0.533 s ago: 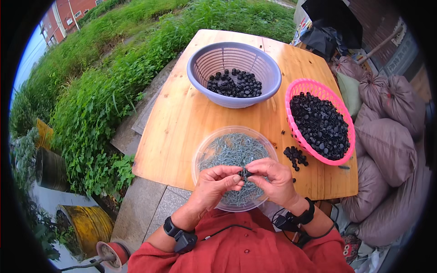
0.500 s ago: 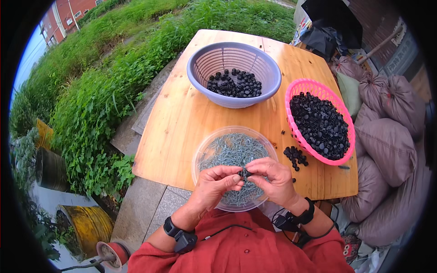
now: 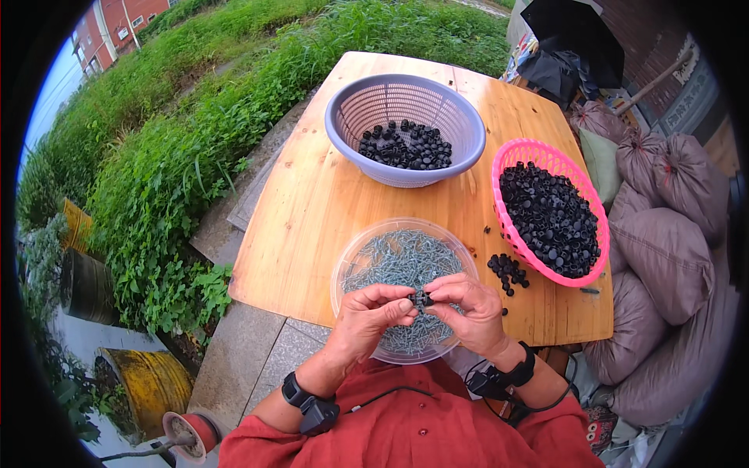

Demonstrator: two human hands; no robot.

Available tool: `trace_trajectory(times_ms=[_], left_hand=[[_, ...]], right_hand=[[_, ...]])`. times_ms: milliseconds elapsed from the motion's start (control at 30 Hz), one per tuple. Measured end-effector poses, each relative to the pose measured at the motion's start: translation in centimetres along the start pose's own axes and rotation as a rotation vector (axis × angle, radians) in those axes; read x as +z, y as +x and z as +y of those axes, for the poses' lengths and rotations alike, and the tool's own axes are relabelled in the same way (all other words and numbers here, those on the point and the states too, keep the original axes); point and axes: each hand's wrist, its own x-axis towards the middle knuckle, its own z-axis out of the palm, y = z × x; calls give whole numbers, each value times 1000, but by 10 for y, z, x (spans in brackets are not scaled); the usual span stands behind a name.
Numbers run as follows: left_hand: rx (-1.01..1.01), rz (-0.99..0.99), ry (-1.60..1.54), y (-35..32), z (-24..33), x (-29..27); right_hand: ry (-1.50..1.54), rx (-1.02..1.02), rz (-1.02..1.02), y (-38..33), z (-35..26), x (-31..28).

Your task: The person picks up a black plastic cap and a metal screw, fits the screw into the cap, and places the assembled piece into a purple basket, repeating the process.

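Over a clear round plastic bowl (image 3: 338, 273) full of silvery screws (image 3: 402, 253), my two hands meet fingertip to fingertip. My left hand (image 3: 363, 318) is closed in a pinch on a small black plastic piece (image 3: 413, 298), mostly covered by the fingers. Thumb and forefinger of my right hand (image 3: 477, 313) pinch a small black plastic cap (image 3: 427, 299) right beside it. Whether the two pieces touch or are joined, I cannot tell. Several loose black caps (image 3: 507, 271) lie on the table to the right of the bowl.
A purple-grey basket (image 3: 351, 157) with black caps stands beyond the bowl. To the right, a bright pink basket (image 3: 505, 226) is heaped with black caps. The wooden table (image 3: 285, 249) ends near my body. Stuffed grey-brown sacks (image 3: 659, 257) crowd its right side.
Both hands stay pinched together over the bowl, with only slight finger movement. The whole view has shifted a little.
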Motion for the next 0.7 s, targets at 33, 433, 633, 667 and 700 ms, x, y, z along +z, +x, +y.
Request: trace_trajectory(times_ms=[33,433,633,667,700], left_hand=[[8,9,13,0,0,1],[70,-17,136,-3,2,7],[66,24,181,-3,2,13],[65,27,184,-3,1,13],[64,26,185,-3,1,13]], right_hand=[[100,65,22,-2,0,1],[532,220,44,-9,14,0],[538,217,47,-11,15,0],[538,217,48,-11,15,0],[533,219,39,-11,15,0]])
